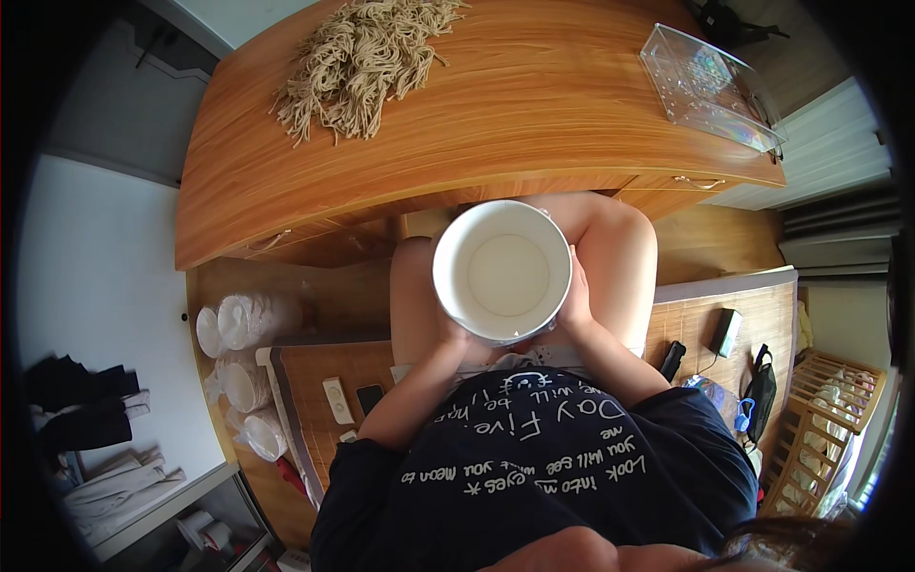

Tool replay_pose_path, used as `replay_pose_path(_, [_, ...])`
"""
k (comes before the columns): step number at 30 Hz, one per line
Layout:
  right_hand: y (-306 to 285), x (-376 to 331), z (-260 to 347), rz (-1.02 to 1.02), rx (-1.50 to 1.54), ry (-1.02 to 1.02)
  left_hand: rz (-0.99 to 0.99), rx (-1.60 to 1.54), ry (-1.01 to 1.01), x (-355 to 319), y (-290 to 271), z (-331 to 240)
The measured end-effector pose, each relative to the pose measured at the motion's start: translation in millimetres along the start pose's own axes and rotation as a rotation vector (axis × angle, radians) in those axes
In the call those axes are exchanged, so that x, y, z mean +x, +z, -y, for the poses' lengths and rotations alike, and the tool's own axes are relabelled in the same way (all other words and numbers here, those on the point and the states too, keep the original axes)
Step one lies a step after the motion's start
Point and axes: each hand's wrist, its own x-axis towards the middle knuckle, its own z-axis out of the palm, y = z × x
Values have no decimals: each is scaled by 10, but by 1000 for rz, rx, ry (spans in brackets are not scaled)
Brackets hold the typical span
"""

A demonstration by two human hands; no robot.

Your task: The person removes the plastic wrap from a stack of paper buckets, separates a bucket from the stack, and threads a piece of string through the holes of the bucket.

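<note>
So right now there's a big white bucket (508,275) held over the lap, mouth facing up at the camera, and you can see its pale round bottom. Clock directions here go from the bucket's middle, 12 being the top of the view.

The right hand (576,298) is on it between 3 and 4 o'clock, fingers grasping the outer wall. The left hand (456,330) is up against it around 7 to 8 o'clock, but its fingers are hidden behind the bucket, so I can't tell whether they're gripping or just resting there. Bare thighs sit on either side, and a dark printed shirt (534,448) is at 6 o'clock.

The wood-grain surface (534,105) runs across 12 o'clock. At 11 there's a messy heap of beige cord (367,62) on it, and a clear plastic bin (710,91) is off between 1 and 2, near the surface's right end.

Down between 8 and 9 there's a bunch of white tubs (250,319) in see-through wrap. A white strip-shaped thing (336,400) and a dark flat one (370,397) lie side by side around 8. Slatted wooden rack (824,410) way out near 4.
</note>
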Motion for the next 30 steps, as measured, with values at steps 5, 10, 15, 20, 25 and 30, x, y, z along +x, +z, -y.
replay_pose_path(5, [13, 75, 212, -52, 44, -46, 78, -36, 17, 135, -17, -391])
replay_pose_path(10, [261, -110, 636, -105, -138, -180, -230, -260, 141, 32, 191, -707])
replay_pose_path(15, [405, -213, 598, 184, -241, -349, -8, -52, 222, 2, 416, -832])
replay_pose_path(20, [350, -183, 312, 167, -211, -480, -119, -24, 353, -13, 541, -566])
replay_pose_path(25, [246, -173, -14, 169, -98, -503, -114, -321, 251, -160, 235, 97])
replay_pose_path(30, [-77, -84, -323, 49, 109, -157, -90, 44, 148, -126, 172, 276])
